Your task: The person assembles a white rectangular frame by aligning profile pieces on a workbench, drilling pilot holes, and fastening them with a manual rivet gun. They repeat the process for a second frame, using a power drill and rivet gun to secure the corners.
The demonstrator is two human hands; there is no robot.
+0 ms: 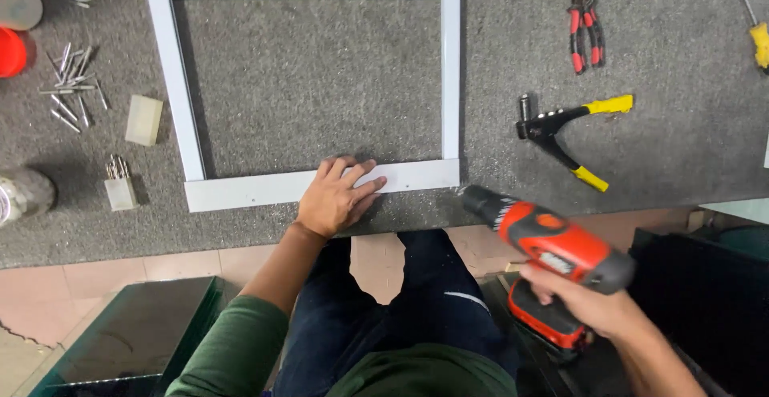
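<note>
A white rectangular metal frame [451, 68] lies flat on the grey carpeted workbench [320, 92]. My left hand [336, 197] presses flat on the frame's near rail, fingers spread. My right hand [589, 305] grips a red and grey cordless drill [553, 245] off the bench's near edge. The drill's chuck points up and left toward the frame's near right corner, a little short of it.
A yellow-handled rivet gun [565, 134] and red-handled snips [585, 20] lie right of the frame. Loose rivets [70, 84], two small pale blocks [144, 119], a red cup [11, 51] and jars sit to the left. Dark glass panels [128, 333] stand by my legs.
</note>
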